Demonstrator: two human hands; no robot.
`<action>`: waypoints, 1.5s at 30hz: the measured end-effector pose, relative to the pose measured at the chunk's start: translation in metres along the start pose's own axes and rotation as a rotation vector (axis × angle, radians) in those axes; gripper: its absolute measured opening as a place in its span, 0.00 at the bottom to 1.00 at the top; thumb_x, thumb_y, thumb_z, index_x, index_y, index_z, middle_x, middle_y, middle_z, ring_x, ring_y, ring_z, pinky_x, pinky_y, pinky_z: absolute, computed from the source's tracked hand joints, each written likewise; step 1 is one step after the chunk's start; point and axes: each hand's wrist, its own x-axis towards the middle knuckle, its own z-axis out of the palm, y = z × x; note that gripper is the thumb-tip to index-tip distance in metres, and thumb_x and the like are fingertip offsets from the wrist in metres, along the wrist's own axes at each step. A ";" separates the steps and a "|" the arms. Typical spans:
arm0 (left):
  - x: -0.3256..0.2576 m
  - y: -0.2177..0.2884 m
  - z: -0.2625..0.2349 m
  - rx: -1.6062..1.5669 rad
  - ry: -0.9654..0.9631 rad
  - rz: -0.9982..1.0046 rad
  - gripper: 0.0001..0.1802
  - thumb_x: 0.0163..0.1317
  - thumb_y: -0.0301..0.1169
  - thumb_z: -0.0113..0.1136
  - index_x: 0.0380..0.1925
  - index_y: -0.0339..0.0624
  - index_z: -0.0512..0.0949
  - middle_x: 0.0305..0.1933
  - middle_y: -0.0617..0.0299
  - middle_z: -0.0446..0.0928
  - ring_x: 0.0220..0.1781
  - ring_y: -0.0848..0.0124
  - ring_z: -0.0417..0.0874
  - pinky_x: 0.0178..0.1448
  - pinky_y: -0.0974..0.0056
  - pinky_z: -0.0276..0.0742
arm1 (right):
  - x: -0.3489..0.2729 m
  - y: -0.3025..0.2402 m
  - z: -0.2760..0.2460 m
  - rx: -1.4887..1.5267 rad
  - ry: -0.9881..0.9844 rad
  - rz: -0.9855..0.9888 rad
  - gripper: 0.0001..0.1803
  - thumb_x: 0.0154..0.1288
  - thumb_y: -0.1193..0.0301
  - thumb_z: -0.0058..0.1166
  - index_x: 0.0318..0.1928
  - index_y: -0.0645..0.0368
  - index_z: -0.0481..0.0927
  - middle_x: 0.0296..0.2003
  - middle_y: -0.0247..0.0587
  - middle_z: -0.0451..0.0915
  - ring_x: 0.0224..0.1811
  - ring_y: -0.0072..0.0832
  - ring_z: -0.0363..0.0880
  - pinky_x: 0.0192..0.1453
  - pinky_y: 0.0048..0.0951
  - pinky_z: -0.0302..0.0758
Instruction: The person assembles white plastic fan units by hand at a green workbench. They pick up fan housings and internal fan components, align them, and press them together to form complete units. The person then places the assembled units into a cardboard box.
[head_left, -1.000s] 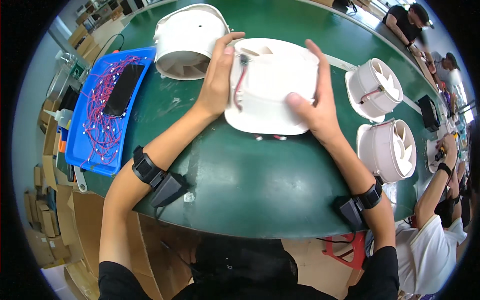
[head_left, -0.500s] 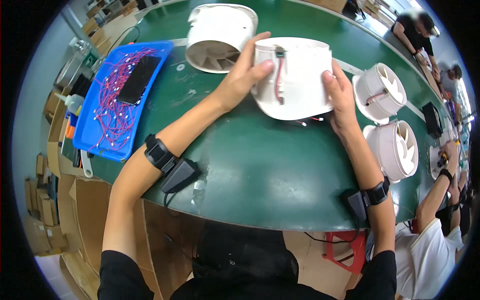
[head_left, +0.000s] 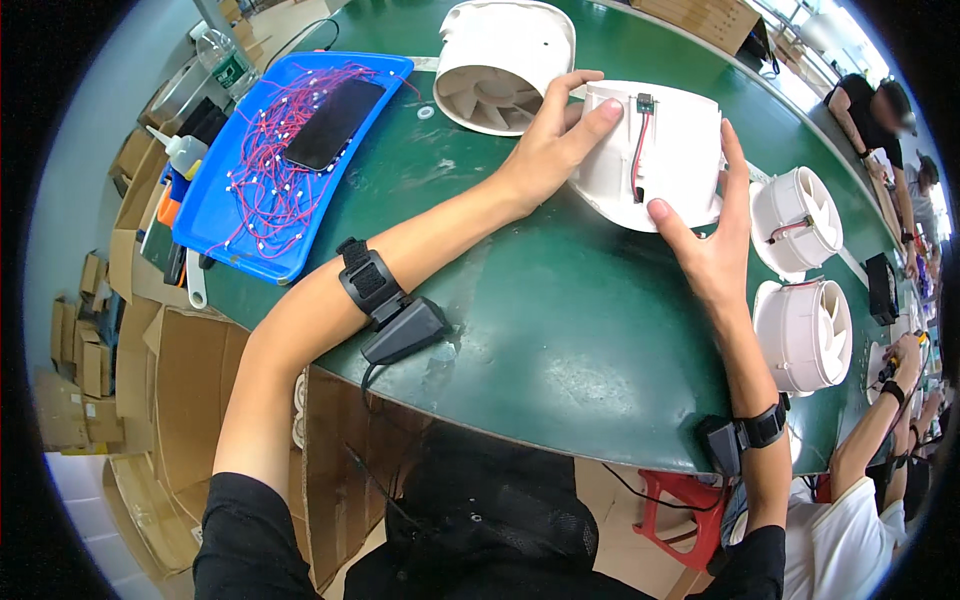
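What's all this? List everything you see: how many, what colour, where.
Table: one, green, centre
Plastic casing: one, white, upper middle
Fans: three, white, one ahead, two right
Tray: one, blue, left
Wires: many, mostly red, in tray
Phone: one, black, on wires
Water bottle: one, clear, beyond tray
Squeeze bottle: one, whitish, beside tray
Small box: one, black, far right
Cardboard boxes: several, brown, mainly left
Stool: one, red, lower right
People: at least three, dark or white shirts, right
Straps: two, black, on forearms
Left hand: one, bare, on casing
Right hand: one, bare, on casing
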 end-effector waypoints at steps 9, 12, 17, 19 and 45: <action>-0.002 0.000 -0.001 0.141 -0.120 0.036 0.47 0.63 0.51 0.58 0.71 0.35 0.49 0.69 0.48 0.60 0.69 0.61 0.63 0.71 0.58 0.58 | 0.014 0.038 -0.017 0.370 -0.133 0.056 0.39 0.60 0.63 0.58 0.70 0.60 0.59 0.66 0.50 0.65 0.68 0.38 0.64 0.72 0.37 0.56; -0.002 0.003 0.000 0.089 -0.150 0.049 0.46 0.60 0.48 0.63 0.69 0.33 0.52 0.66 0.48 0.64 0.69 0.61 0.64 0.70 0.58 0.59 | 0.018 0.050 -0.031 0.197 -0.197 0.033 0.34 0.65 0.65 0.53 0.70 0.60 0.61 0.67 0.50 0.65 0.69 0.37 0.63 0.72 0.35 0.56; -0.001 -0.003 0.007 0.099 -0.128 0.102 0.44 0.57 0.43 0.68 0.65 0.34 0.56 0.63 0.48 0.67 0.66 0.61 0.68 0.68 0.59 0.64 | 0.007 0.036 -0.016 0.083 -0.177 -0.017 0.57 0.49 0.56 0.68 0.71 0.66 0.49 0.66 0.60 0.61 0.69 0.46 0.61 0.72 0.38 0.56; -0.003 -0.002 0.007 0.147 -0.111 0.088 0.45 0.55 0.42 0.70 0.65 0.35 0.56 0.62 0.46 0.68 0.63 0.59 0.71 0.67 0.58 0.66 | 0.005 0.031 -0.007 0.080 -0.128 -0.005 0.65 0.41 0.54 0.74 0.72 0.66 0.45 0.65 0.62 0.59 0.68 0.49 0.61 0.71 0.41 0.58; -0.029 0.022 -0.015 0.606 -0.414 0.390 0.76 0.28 0.39 0.84 0.72 0.44 0.36 0.66 0.43 0.62 0.68 0.50 0.66 0.70 0.52 0.61 | 0.002 0.026 -0.016 0.179 -0.109 -0.536 0.65 0.30 0.56 0.78 0.69 0.64 0.55 0.61 0.63 0.65 0.62 0.55 0.68 0.65 0.44 0.66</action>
